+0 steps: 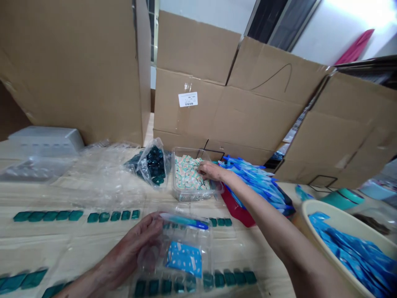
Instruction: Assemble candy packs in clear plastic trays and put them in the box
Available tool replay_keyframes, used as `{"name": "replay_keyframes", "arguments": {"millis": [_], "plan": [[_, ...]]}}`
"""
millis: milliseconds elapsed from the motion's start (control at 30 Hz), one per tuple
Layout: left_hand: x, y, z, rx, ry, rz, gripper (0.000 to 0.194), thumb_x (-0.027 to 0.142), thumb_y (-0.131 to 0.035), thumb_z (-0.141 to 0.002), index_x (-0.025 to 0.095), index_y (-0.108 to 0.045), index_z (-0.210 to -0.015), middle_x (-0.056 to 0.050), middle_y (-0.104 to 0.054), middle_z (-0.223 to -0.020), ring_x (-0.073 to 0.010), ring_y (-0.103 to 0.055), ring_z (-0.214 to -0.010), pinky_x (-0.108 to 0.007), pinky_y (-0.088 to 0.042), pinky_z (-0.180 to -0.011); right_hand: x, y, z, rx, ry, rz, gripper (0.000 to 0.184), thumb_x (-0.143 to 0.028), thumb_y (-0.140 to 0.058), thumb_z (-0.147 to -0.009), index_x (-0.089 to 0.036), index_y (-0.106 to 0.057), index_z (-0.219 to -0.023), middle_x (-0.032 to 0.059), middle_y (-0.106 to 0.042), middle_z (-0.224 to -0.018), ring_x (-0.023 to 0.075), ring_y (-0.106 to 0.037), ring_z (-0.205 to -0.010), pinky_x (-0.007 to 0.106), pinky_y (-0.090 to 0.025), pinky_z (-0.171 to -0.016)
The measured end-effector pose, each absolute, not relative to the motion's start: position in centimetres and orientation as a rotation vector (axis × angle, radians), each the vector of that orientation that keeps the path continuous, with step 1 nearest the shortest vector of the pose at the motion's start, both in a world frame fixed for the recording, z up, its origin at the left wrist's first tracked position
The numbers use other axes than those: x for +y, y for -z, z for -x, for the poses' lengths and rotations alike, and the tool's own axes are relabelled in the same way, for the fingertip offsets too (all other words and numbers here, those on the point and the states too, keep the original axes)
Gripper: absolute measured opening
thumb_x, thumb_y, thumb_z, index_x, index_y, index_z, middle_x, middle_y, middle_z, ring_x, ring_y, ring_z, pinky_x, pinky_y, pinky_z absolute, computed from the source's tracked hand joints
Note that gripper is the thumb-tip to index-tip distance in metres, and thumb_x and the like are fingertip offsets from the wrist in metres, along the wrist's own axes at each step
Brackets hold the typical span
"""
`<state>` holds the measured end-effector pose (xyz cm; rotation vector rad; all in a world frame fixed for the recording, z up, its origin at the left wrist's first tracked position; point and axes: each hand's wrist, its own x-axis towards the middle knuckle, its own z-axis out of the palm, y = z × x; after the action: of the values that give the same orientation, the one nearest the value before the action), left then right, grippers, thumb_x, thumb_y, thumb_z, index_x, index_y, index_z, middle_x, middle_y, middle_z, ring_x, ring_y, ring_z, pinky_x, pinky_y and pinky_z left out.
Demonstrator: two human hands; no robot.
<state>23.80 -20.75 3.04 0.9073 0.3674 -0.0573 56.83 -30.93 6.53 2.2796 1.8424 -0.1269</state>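
Note:
My left hand (141,238) grips a clear plastic tray (207,252) by its left side. In the tray lie a blue packet with white dots (185,257) and a slim blue pen-like piece (186,221) with a pale end. Further back, my right hand (211,170) reaches into a clear plastic box (194,195) heaped with small flat pieces (188,170) in cream, pink and green. Its fingers are bent down into the heap; what they pinch, if anything, is hidden.
Rows of dark green pieces (49,216) line the table. A bag of dark green pieces (155,163) stands left of the box. A red tray (238,211) of blue pen-like pieces (254,180) and a cream tub (305,223) are on the right. Cardboard (198,120) stands behind.

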Motion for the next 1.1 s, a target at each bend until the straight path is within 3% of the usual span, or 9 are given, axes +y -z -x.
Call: {"name": "replay_keyframes", "arguments": {"millis": [300, 533, 733, 1100], "plan": [[-20.9, -3.4, -23.8, 0.333, 0.114, -0.888, 0.037, 0.037, -0.061, -0.08, 0.019, -0.052, -0.111, -0.001, -0.056, -0.075, -0.0095, -0.054, -0.055, -0.018, -0.038, -0.042, -31.0, -6.5, -56.7, 1.93, 0.119, -2.288, 0.008, -0.01, -0.059, -0.073, -0.014, -0.061, -0.08, 0.0075, -0.06, -0.089, 0.0168, -0.051, -0.086, 0.023, -0.035, -0.071], [-20.7, -2.8, -23.9, 0.326, 0.123, -0.907, 0.04, 0.04, -0.059, -0.08, 0.021, -0.051, -0.113, 0.001, -0.053, -0.066, -0.0099, -0.052, -0.05, -0.017, -0.036, -0.037, -31.4, -6.8, -56.4, 1.918, 0.157, -2.394, 0.017, -0.005, -0.049, -0.075, -0.016, -0.058, -0.083, 0.0036, -0.061, -0.083, 0.0135, -0.052, -0.078, 0.021, -0.033, -0.066], [-20.7, -2.6, -23.8, 0.301, 0.113, -0.912, 0.033, 0.039, -0.058, -0.08, 0.024, -0.056, -0.109, 0.001, -0.059, -0.075, -0.0099, -0.053, -0.051, -0.017, -0.037, -0.038, -31.3, -6.2, -56.6, 1.88, 0.126, -2.372, 0.012, -0.011, -0.057, -0.073, -0.017, -0.057, -0.084, 0.0047, -0.06, -0.085, 0.0153, -0.052, -0.079, 0.022, -0.033, -0.066], [-20.7, -2.2, -23.6, 0.297, 0.124, -0.92, 0.041, 0.042, -0.059, -0.079, 0.023, -0.053, -0.115, 0.0, -0.057, -0.066, -0.0125, -0.055, -0.054, -0.017, -0.038, -0.038, -31.3, -6.1, -55.1, 1.759, -0.032, -2.369, 0.012, -0.012, -0.053, -0.078, -0.015, -0.059, -0.088, 0.0087, -0.058, -0.094, 0.0166, -0.052, -0.084, 0.023, -0.035, -0.068]]}}
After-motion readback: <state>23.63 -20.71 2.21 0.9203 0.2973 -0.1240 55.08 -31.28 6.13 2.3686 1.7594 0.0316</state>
